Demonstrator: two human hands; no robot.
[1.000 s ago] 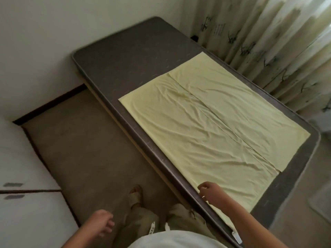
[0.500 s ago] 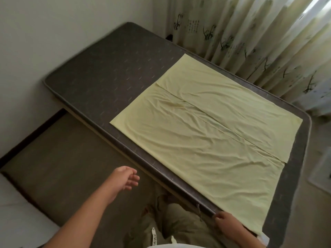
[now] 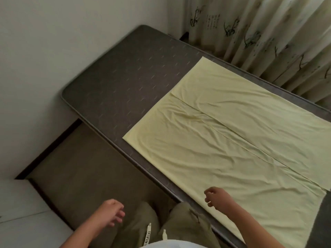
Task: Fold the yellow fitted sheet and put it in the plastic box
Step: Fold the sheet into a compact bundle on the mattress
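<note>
The yellow fitted sheet point(image 3: 223, 140) lies flat on the dark mattress point(image 3: 125, 83), folded into a long rectangle with a fold edge running along its middle. My right hand point(image 3: 215, 198) hovers over the sheet's near edge with loosely curled fingers, holding nothing. My left hand point(image 3: 112, 212) hangs over the floor beside the mattress, fingers relaxed and empty. No plastic box is in view.
A patterned curtain point(image 3: 268, 33) hangs behind the mattress on the right. A white wall point(image 3: 44, 51) stands at the left, and white furniture point(image 3: 21, 221) at the bottom left. Brown floor point(image 3: 86, 167) runs along the mattress's near side, where my legs stand.
My right hand let go of the sheet's near corner and rose over its edge. My left hand dropped lower and closer to me. The view swung left along the mattress.
</note>
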